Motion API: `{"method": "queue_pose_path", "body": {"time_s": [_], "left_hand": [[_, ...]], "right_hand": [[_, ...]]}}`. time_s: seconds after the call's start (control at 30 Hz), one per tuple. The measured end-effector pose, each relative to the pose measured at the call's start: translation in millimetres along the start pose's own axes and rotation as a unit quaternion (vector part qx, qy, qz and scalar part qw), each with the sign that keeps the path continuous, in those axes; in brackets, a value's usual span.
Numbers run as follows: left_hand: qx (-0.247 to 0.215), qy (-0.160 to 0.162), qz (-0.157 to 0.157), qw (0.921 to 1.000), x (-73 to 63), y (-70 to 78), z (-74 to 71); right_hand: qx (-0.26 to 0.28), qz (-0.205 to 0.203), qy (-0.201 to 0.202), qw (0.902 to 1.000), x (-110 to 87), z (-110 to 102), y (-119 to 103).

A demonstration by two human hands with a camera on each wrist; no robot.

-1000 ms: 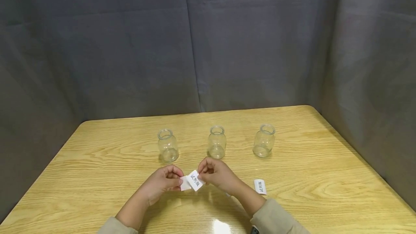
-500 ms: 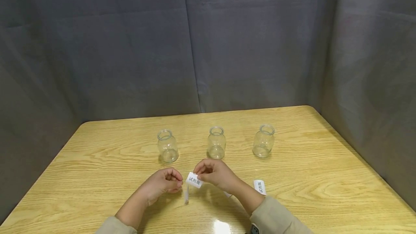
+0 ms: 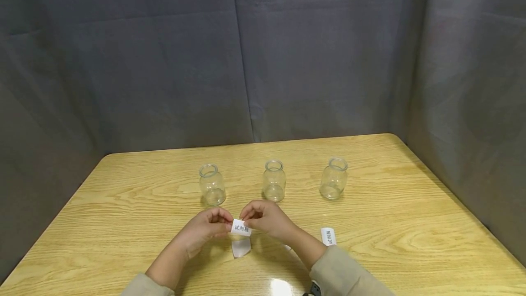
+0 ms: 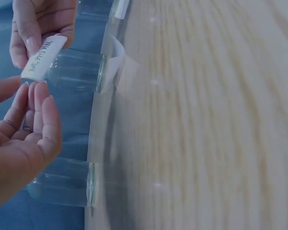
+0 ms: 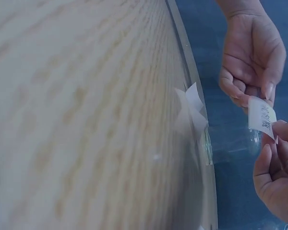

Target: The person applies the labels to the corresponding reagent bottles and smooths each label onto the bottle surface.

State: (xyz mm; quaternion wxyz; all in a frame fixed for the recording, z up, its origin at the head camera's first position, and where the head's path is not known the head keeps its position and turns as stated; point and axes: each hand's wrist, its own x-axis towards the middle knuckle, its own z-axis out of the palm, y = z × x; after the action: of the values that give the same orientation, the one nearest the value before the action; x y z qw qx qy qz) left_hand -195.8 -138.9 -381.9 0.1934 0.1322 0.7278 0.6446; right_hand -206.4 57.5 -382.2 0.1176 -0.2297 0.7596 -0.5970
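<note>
Left hand (image 3: 205,231) and right hand (image 3: 268,219) each pinch one end of a printed label (image 3: 240,228) above the table (image 3: 411,214). Three glass jars (image 3: 274,182) stand behind, upright — second label (image 3: 328,236) at right, one blank paper (image 3: 241,248) below. White scrap (image 3: 288,247) mostly hidden by right forearm (image 3: 305,246).

Yellowish wood-grain tabletop (image 3: 411,204), rounded far corners. Upright in a row, well apart: left jar (image 3: 212,188), middle jar (image 3: 274,182), right jar (image 3: 334,180), all clear glass, mouths up. Lying nearer: plain paper slip (image 3: 241,248); printed white label (image 3: 328,236), farther right, in front of right jar; between these, white scrap (image 3: 288,247), mostly hidden.
</note>
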Motion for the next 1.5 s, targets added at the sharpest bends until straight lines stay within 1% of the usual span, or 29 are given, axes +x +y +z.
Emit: {"method": "queue_pose_path", "body": {"time_s": [0.27, 0.4, 0.57, 0.7, 0.83, 0.9, 0.97, 1.2, 1.33, 1.43, 1.5], "left_hand": [[-0.005, 0.016, 0.003, 0.9998, -1.0, 2.3, -0.4], [-0.001, 0.04, 0.002, 0.9992, -1.0, 2.0, -0.6], [0.003, 0.071, 0.001, 0.9975, -1.3, 1.3, -2.7], [0.003, 0.088, 0.004, 0.9961, -1.3, -0.6, -6.5], [-0.012, 0.127, 0.002, 0.9918, 0.0, -1.9, -10.3], [-0.021, 0.145, 0.002, 0.9891, 0.8, -2.6, -12.2], [-0.027, 0.156, 0.001, 0.9873, 1.4, -2.9, -14.3], [-0.025, 0.16, 0.004, 0.9868, 2.7, -3.9, -19.5], [-0.017, 0.163, 0.001, 0.9864, 4.1, -4.4, -22.5], [-0.008, 0.165, -0.007, 0.9862, 4.9, -4.5, -24.7], [-0.001, 0.169, -0.013, 0.9855, 5.8, -4.9, -26.0]], "right_hand": [[0.0, 0.002, 0.002, 1.0, 4.8, 4, -1], [0.002, -0.005, 0.008, 1.0, 8.5, 7, 0], [-0.011, -0.003, 0.039, 0.9992, 11.9, 11, 0], [0.024, 0.01, 0.058, 0.998, 14.0, 12, 1], [0.075, 0.015, 0.053, 0.9957, 15.5, 11, 3], [0.082, 0.016, 0.05, 0.9953, 16.8, 12, 3], [0.083, 0.014, 0.049, 0.9953, 19.6, 13, 4], [0.087, 0.009, 0.075, 0.9934, 31.2, 19, 5], [0.097, 0.018, 0.072, 0.9926, 36.1, 22, 5], [0.095, 0.023, 0.071, 0.9927, 40.1, 24, 4], [0.086, 0.027, 0.074, 0.9931, 40.3, 26, -2]]}}
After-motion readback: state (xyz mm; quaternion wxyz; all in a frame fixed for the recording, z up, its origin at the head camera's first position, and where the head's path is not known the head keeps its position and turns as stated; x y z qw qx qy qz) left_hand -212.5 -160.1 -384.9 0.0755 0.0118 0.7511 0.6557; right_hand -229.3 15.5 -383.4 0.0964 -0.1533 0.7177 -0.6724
